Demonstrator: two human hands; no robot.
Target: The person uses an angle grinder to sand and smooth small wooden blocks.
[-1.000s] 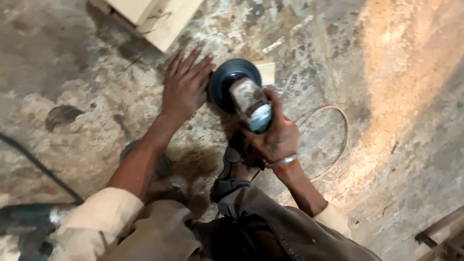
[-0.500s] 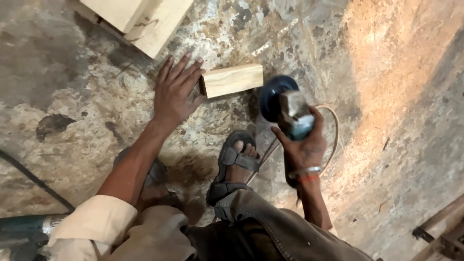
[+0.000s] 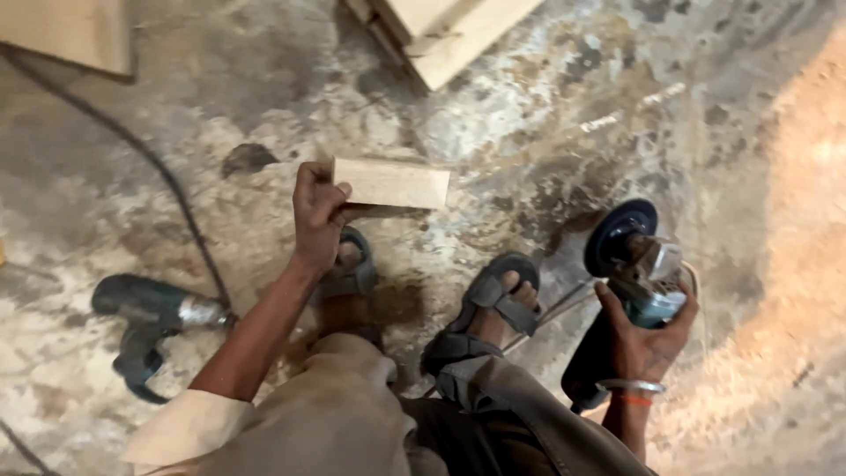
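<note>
Stained, patchy concrete floor [image 3: 564, 115] throughout, lit warm orange at the right edge. Pale timber planks [image 3: 445, 31] stacked at the top centre, one more board [image 3: 66, 35] at the top left corner. Teal power drill [image 3: 145, 322] lying on its side at the left, black cable [image 3: 167, 189] running from it toward the top left. Two grey strap sandals, left sandal [image 3: 348, 269] and right sandal [image 3: 485, 308], planted at centre. Angle grinder [image 3: 639, 264], grey-and-teal body with dark round disc facing up and left, held off the floor at the right, well apart from the block; right hand [image 3: 643, 339] wrapped closed around its body, bangle at the wrist. Small wooden block [image 3: 392, 183], pale, rectangular, smooth-faced with clean edges, lifted clear of the floor above the left sandal; left hand [image 3: 317, 211] pinching its left end, thumb on top, fingers beneath. No containers visible.
</note>
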